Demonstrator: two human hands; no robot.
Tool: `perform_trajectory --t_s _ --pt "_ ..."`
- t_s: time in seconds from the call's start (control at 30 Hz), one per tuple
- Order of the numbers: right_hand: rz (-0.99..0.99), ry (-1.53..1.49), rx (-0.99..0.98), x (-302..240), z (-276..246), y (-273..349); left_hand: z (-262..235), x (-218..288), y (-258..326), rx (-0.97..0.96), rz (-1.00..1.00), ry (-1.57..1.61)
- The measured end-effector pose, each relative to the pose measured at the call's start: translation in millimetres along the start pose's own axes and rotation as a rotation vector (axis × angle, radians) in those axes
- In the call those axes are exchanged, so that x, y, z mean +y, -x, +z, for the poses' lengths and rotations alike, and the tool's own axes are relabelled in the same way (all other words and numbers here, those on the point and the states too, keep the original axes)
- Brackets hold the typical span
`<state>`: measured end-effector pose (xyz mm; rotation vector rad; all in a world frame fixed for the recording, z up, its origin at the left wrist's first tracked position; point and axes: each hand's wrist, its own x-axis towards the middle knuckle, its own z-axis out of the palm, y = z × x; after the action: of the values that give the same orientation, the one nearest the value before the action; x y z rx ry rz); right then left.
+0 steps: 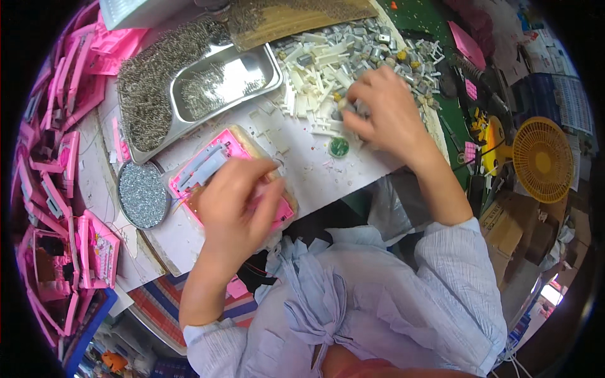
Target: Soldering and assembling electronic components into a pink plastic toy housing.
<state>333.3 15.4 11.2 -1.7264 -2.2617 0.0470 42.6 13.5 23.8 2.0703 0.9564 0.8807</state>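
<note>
My left hand [233,198] is over a pink plastic housing [291,205], fingers bent and thumb apart from the forefinger. I see nothing between them, though the palm side is hidden. A grey elongated part [205,167] lies in the housing beside this hand. At the near edge of a heap of small silver motors [359,53], my right hand [387,116] has its fingers curled down. What they close on is hidden. White plastic pieces [302,104] are heaped to its left. Just below its thumb sits a small round green-filled cap [339,147].
A metal tray [142,154] of springs with a smaller steel pan [274,72] stands far left. Nearer is a round dish of tiny silver screws [144,194]. Pink housings [97,252] pile up along the left edge. Cardboard [296,22] lies behind; a yellow fan [543,160] stands right.
</note>
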Motion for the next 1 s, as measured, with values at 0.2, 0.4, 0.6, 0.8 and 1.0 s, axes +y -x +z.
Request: perform_trajectory --t_s 0.2,0.4,0.6,0.8,1.0 --pt "-0.112 -0.483 -0.022 -48 -20 11 22 2 -42 -0.304 -0.358 0.401" --pt "0.122 -1.061 -0.058 -37 -20 26 17 4 -55 -0.458 -0.689 0.927" --pt "0.191 -1.248 -0.272 -6 -18 40 25 -2 -82 -0.794 -0.553 0.722" --pt "0.473 -1.74 -0.15 -1 -1 66 4 -77 -158 -0.039 0.112 -0.434" --pt "0.565 -1.924 -0.223 -4 7 71 0 -112 -188 0.023 0.228 -0.51"
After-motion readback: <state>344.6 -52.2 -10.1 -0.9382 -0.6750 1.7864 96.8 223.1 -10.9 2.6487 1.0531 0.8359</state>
